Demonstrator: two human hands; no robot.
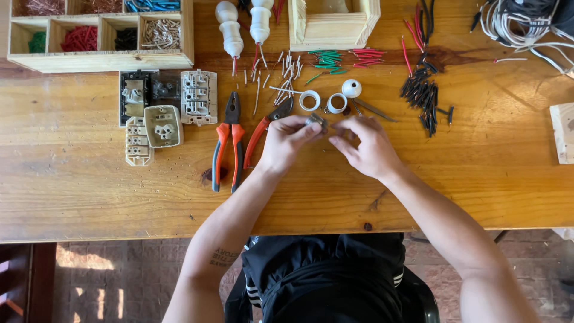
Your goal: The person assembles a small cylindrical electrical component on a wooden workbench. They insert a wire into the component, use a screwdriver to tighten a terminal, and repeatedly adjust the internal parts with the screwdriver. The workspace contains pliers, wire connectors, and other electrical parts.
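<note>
My left hand (286, 142) pinches a small grey metal part (317, 122) between thumb and fingertips over the wooden table (89, 191). My right hand (366, 143) is close beside it, fingers curled toward the same part; whether it touches the part I cannot tell. Just beyond the hands lie two white rings (310, 100) and a white round cap (351, 88). Red-handled pliers (228, 140) and a second red-handled tool (266, 128) rest left of my left hand.
White socket and switch parts (161, 110) lie at the left. A wooden compartment tray (98, 33) holds coloured wire bits. Black wire pieces (424, 96), red and green pieces (344, 58), two white lamp holders (230, 27), a wooden box (333, 24) and white cables (526, 27) sit farther back.
</note>
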